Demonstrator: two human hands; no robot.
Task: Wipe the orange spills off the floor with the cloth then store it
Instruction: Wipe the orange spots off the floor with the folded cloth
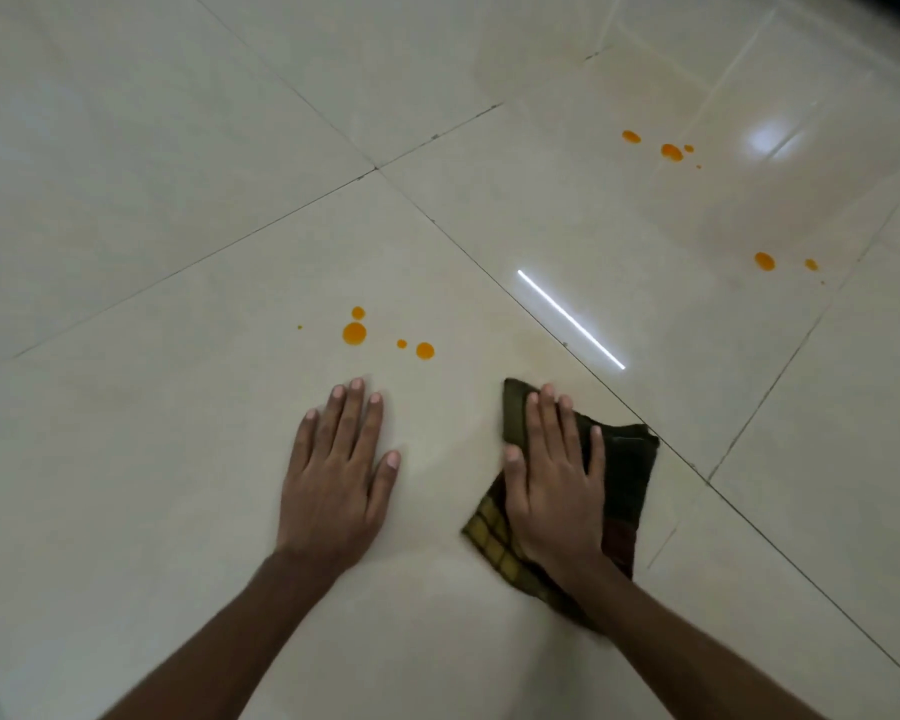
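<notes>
Kneeling low over a pale tiled floor, a person leaned forward on both arms. Left hand lay flat on bare tile, fingers spread and grasping nothing, probably to carry body weight. Right hand pressed palm-down on a dark checked cloth, fingers extended rather than clenched, pinning it against the floor at about five o'clock from centre, likely so it could be pushed across the tile. Orange drops sat just beyond the left fingertips, near centre. Two more clusters lay well apart, one at one o'clock and one at three o'clock. None of them looked wiped yet
</notes>
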